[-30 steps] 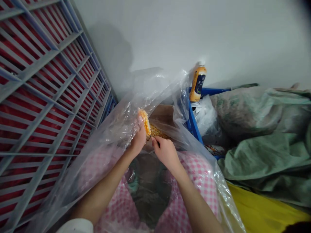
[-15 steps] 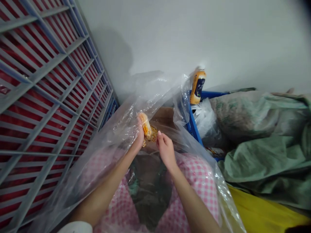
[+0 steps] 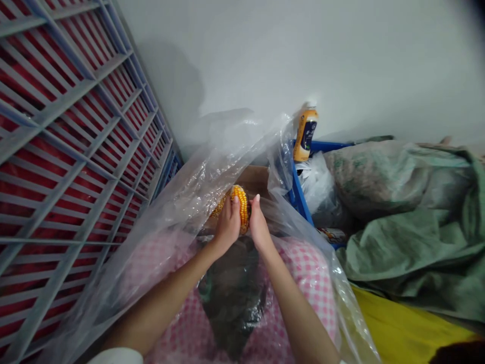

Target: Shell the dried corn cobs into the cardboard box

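Observation:
An ear of corn (image 3: 240,207) with yellow kernels and a dark strip along its right side stands nearly upright between my hands. My left hand (image 3: 228,221) is wrapped round its left side, thumb on the kernels. Against the right side of the ear rests my right hand (image 3: 258,221), its thumb and fingers pressed together at the dark strip. Loose kernels (image 3: 219,207) lie behind my left hand, in a clear plastic sheet (image 3: 182,202) that spreads over my lap and pink checked trousers (image 3: 308,268).
Tall plastic crates (image 3: 76,151) with red contents rise on the left. To the right, a blue crate (image 3: 301,199) holds an orange bottle (image 3: 305,132) and a white plastic bag (image 3: 320,184). Filled sacks (image 3: 379,177) and a yellow surface (image 3: 401,323) lie beyond. A white wall (image 3: 265,60) stands ahead.
The ear has turned in my left hand and now shows deeper yellow kernels and a dark strip. My left hand has come round its near side; my right hand has moved in against it.

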`<state>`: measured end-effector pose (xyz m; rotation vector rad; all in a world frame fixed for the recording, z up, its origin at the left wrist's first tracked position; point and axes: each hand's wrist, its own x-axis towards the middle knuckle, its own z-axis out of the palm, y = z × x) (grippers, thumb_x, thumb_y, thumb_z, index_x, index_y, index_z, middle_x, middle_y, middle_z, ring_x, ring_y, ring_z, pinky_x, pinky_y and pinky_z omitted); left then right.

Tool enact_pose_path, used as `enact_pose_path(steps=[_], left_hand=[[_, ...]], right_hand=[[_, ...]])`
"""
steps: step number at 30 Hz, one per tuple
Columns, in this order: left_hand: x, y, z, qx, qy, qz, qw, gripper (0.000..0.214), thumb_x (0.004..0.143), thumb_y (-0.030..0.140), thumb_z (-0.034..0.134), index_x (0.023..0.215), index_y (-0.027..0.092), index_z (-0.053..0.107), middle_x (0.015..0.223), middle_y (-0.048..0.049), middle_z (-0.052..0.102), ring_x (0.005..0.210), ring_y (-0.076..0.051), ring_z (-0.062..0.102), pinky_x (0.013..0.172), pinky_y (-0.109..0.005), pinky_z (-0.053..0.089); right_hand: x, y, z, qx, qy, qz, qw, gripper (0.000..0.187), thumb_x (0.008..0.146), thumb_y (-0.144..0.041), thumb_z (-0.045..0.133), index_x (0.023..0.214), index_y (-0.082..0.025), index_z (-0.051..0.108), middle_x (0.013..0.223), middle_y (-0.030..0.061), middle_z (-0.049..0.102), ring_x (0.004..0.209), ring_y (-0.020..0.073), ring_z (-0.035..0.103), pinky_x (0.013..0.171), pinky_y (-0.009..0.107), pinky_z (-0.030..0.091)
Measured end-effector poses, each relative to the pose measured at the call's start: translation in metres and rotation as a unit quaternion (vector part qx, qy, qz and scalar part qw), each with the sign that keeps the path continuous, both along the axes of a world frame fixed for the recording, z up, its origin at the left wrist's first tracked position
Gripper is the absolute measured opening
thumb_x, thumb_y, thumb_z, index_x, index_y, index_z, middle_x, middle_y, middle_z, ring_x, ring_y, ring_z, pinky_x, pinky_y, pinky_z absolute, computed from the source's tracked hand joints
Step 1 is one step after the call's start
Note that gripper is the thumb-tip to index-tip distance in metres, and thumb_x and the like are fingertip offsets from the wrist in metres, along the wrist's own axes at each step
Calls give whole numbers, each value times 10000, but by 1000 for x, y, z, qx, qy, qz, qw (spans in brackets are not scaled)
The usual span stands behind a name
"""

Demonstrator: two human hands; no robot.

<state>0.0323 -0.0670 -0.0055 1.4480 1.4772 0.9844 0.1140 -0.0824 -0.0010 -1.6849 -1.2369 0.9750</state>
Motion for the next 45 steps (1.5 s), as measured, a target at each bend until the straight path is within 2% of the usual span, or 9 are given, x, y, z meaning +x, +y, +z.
enact_pose_path(steps=[4, 7, 11, 18, 26, 32, 37, 41, 45], left_hand=[[6, -8, 2, 2, 30, -13, 999, 466, 885, 438, 277, 1105, 101, 512, 1173, -189, 551, 1127, -249, 508, 960, -377, 382], [5, -9, 4, 23, 42, -12, 999, 366, 865, 449, 351, 987, 151, 526, 983, -125, 613, 950, -229, 583, 832, -360, 447], [0, -7, 4, 62, 27, -17, 998, 308, 870, 431, 358, 893, 173, 524, 836, -66, 603, 794, -190, 583, 719, -310, 451], [-1, -5, -5, 92, -68, -27, 993, 312, 869, 419, 368, 913, 165, 544, 826, -51, 595, 805, -176, 565, 750, -292, 435], [2, -4, -17, 65, -112, -8, 992, 328, 867, 422, 366, 932, 166, 561, 906, -66, 616, 868, -180, 569, 785, -300, 431], [1, -1, -19, 26, -117, -15, 993, 354, 857, 440, 384, 953, 156, 573, 935, -75, 629, 866, -183, 578, 791, -319, 439], [2, 0, -19, -20, -186, -33, 982, 460, 846, 533, 331, 855, 150, 586, 849, -62, 634, 790, -168, 584, 731, -293, 459], [1, 4, -10, -8, -160, -29, 987, 458, 827, 557, 365, 849, 158, 588, 808, -42, 624, 775, -164, 579, 730, -281, 449], [-3, 9, -5, 14, -119, -36, 992, 426, 848, 524, 356, 899, 169, 587, 863, -48, 625, 816, -173, 574, 757, -293, 436]], right_hand=[[-5, 0, 6, -37, 58, -70, 995, 653, 861, -587, 117, 936, -153, 598, 1000, 117, 640, 923, 190, 574, 783, 282, 410], [-8, -1, 8, -22, 47, -101, 994, 588, 866, -565, 146, 763, -170, 570, 836, 106, 651, 768, 190, 571, 697, 287, 409], [-12, -2, 8, 5, 26, -125, 992, 536, 871, -543, 160, 647, -192, 497, 698, 85, 613, 642, 177, 523, 607, 282, 370], [-13, -4, 9, 62, 37, -153, 986, 469, 883, -501, 225, 611, -188, 444, 574, 5, 519, 540, 123, 422, 537, 255, 306], [-14, -3, 2, 84, 74, -159, 981, 438, 875, -491, 293, 606, -176, 436, 529, -34, 444, 501, 96, 367, 502, 235, 275], [-14, -3, -1, 59, 99, -169, 979, 432, 837, -523, 358, 621, -169, 480, 556, -29, 482, 525, 98, 390, 522, 223, 306], [-12, 0, -3, 49, 141, -184, 971, 458, 810, -570, 370, 587, -176, 439, 520, -37, 429, 494, 91, 348, 481, 221, 287], [2, 7, 0, 5, 123, -148, 981, 543, 795, -634, 317, 526, -178, 434, 499, -13, 459, 478, 104, 375, 474, 234, 287], [17, 14, 5, -23, 143, -143, 979, 660, 787, -685, 198, 552, -169, 536, 496, 15, 523, 449, 120, 417, 472, 247, 305]])
